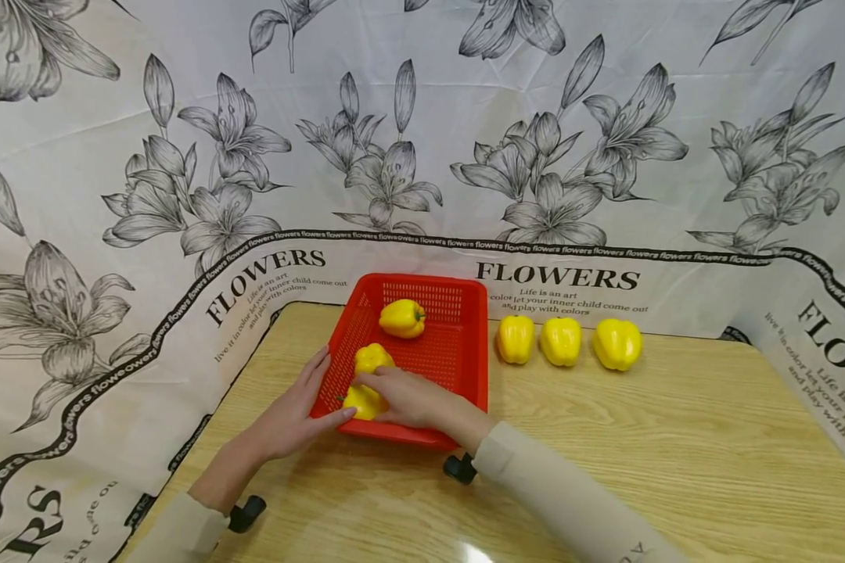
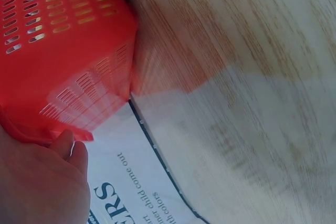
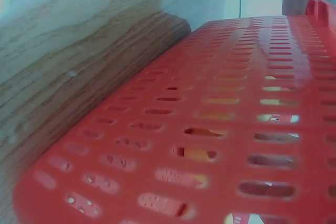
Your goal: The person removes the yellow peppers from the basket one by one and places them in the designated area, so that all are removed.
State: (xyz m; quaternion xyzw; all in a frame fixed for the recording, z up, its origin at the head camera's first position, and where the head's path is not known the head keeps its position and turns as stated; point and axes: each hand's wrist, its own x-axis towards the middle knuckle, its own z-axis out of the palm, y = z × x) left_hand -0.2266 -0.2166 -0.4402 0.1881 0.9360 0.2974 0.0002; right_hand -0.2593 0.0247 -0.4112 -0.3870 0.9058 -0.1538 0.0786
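Pale sleeves: nearest the camera, reaching in from the near side of the red basket, a black wrist piece at each cuff.
Basket: upright on the wooden table, slotted walls, three yellow peppers inside.
Back pepper: inside the basket, lying towards its far wall, green stem facing the basket's right side.
Corner pepper: inside the basket at its near left corner, partly under my fingers.
Neighbour pepper: inside the basket by its left wall, just beyond the corner one.
Right hand: reaching over the basket's near rim, fingers and thumb bent round the corner pepper.
Left hand: at the basket's near left corner, thumb spread from fairly straight fingers that touch the rim.
Three peppers: in a row on the table, right of the basket; only the head view shows them.
Left wrist view: the basket's outer walls, my fingertips against the rim, printed floral cloth beyond the basket.
Right wrist view: a slotted outer wall of the basket close up, yellow showing through some slots.
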